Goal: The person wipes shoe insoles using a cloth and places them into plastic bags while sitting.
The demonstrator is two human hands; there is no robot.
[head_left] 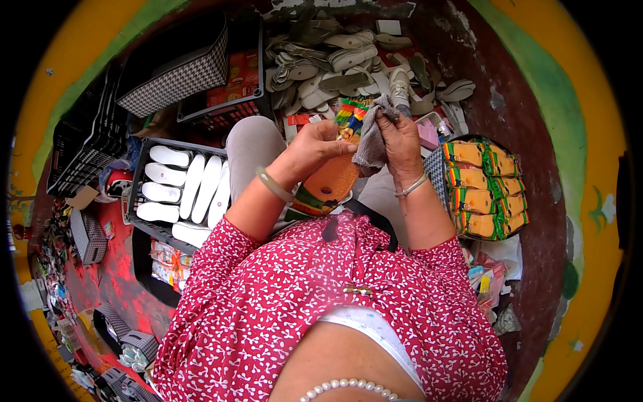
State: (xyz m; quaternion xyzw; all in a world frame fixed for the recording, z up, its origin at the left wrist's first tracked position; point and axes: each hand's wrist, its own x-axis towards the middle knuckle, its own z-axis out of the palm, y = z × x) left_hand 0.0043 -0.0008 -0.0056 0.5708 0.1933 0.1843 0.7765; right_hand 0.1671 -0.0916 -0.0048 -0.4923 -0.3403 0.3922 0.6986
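One orange sandal (333, 182) with a multicoloured striped strap (353, 111) is held over the person's lap, near the middle of the view, sole facing up and toe end pointing away. The left hand (315, 147) has its fingers curled around the sandal's upper edge, thumb and fingertips pressed together close to the strap. The right hand (398, 144) pinches one grey cloth (372, 144) bunched between thumb and fingers, the cloth touching the sandal's right side. Each wrist carries one bangle. To the left, a black crate (142, 175) holds about seven white soles (181, 184) lying in rows; only a narrow gap separates it from the person's knee. To the right, a basket (436, 175) is packed with roughly eight orange sandals with striped straps (483, 191), stacked in two columns, just beside the right forearm. Ahead lies a loose heap of grey and white soles (348, 63), too many and too tangled to count. A checked box (181, 77) sits at the upper left, with a dark crate (231, 100) beside it. Little open room remains around the hands; goods crowd every side.
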